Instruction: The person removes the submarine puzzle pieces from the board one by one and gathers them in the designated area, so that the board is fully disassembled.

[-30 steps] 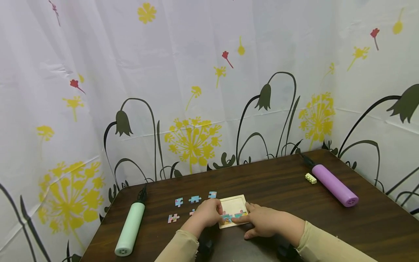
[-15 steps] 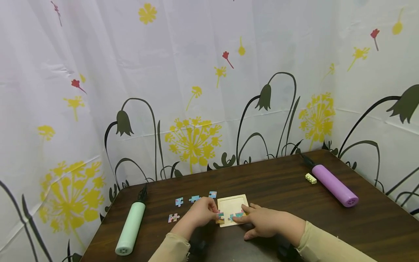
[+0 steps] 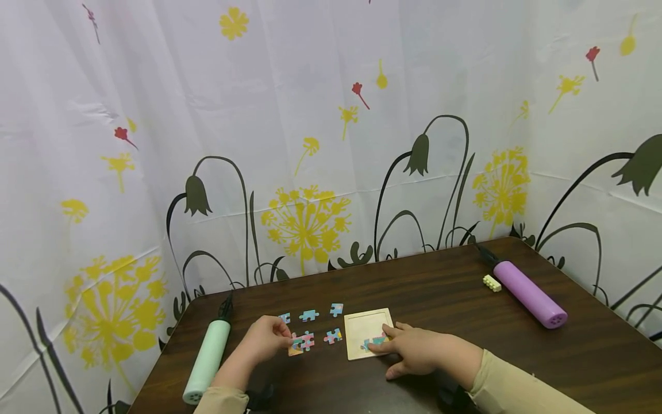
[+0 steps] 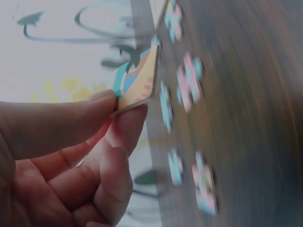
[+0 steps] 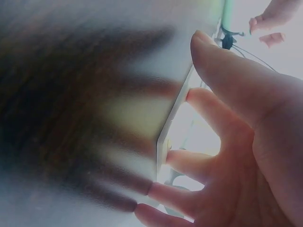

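Observation:
My left hand (image 3: 266, 340) is over the table left of a wooden puzzle tray (image 3: 354, 336). Between thumb and fingertips it pinches a corner jigsaw piece (image 4: 139, 78), orange with teal and blue, raised off the table in the left wrist view. My right hand (image 3: 416, 348) rests with extended fingers on the tray's right side. Under its fingertips, joined puzzle pieces (image 3: 373, 341) lie in the tray's lower right and are partly covered. In the right wrist view the fingers touch the tray's edge (image 5: 163, 137).
Loose jigsaw pieces lie left of the tray, among them a blue one (image 3: 309, 315) and a pink one (image 3: 333, 336). A green hand pump (image 3: 208, 359) lies at left. A purple pump (image 3: 528, 293) and a pale yellow toy brick (image 3: 492, 283) lie at right.
My left hand has lifted the corner piece out of the tray's lower left and carried it left, beside the loose pieces. My right hand has stayed on the tray.

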A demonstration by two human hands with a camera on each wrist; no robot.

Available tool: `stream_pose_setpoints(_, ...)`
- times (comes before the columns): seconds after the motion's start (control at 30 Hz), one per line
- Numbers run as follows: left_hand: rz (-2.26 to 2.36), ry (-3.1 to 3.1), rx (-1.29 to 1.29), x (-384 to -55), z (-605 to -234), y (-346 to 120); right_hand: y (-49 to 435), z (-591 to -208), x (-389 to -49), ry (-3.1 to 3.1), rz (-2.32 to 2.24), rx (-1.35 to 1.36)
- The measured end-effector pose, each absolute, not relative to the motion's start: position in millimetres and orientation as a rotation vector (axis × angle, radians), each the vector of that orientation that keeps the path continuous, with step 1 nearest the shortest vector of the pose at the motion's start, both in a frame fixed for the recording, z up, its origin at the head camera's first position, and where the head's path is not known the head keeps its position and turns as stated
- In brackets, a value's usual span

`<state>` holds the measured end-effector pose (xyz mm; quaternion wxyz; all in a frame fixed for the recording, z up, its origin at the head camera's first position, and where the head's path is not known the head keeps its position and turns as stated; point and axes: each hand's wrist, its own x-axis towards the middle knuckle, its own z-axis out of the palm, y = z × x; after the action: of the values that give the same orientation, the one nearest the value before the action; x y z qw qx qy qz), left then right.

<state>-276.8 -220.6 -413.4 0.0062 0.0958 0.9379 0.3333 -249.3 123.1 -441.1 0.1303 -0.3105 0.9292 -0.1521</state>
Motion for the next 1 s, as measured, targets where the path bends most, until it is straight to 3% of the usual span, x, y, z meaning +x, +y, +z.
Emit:
stream_pose_setpoints(0.2,1.025,2.932,0.147,-270,-424,-263,123,-441,-248,2.694,-0.45,-0.886)
stream_pose_setpoints(0.43,1.04,2.78,0.189,-265,-437,-289,123,-442,-249,2.689,-0.454,-0.889)
stream_pose_setpoints(0.8,0.944,2.892,0.08,-265,-442,-273,124,-442,-249,2.685,-0.454,-0.883)
stream_pose_setpoints(1.0,0.855,2.994,0.178,-273,-426,-240,124,-443,-251,2.684,-0.451,-0.883)
